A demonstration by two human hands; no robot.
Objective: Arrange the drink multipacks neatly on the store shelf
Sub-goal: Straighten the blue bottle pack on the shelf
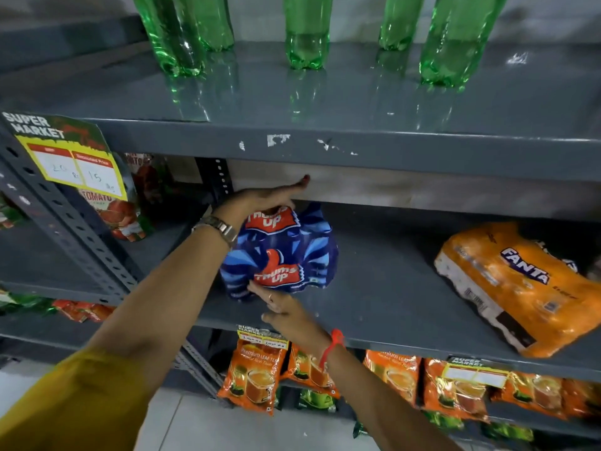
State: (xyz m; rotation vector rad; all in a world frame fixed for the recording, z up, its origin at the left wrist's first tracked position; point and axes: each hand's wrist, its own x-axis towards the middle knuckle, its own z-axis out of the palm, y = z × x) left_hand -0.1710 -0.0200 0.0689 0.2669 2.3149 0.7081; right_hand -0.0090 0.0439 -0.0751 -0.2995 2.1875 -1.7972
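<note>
A blue Thums Up multipack (286,252) stands on the grey middle shelf (374,301), left of centre. My left hand (270,195) lies flat on its top, fingers stretched toward the back. My right hand (286,309) touches the pack's lower front edge with its fingertips, fingers spread. An orange Fanta multipack (520,288) lies tilted at the right of the same shelf, jutting over the front edge.
Several green bottles (307,34) stand on the shelf above. Tomato sauce pouches (126,209) sit left of a perforated upright (74,229). Orange tea packets (257,372) hang below. A price tag (71,157) hangs at top left.
</note>
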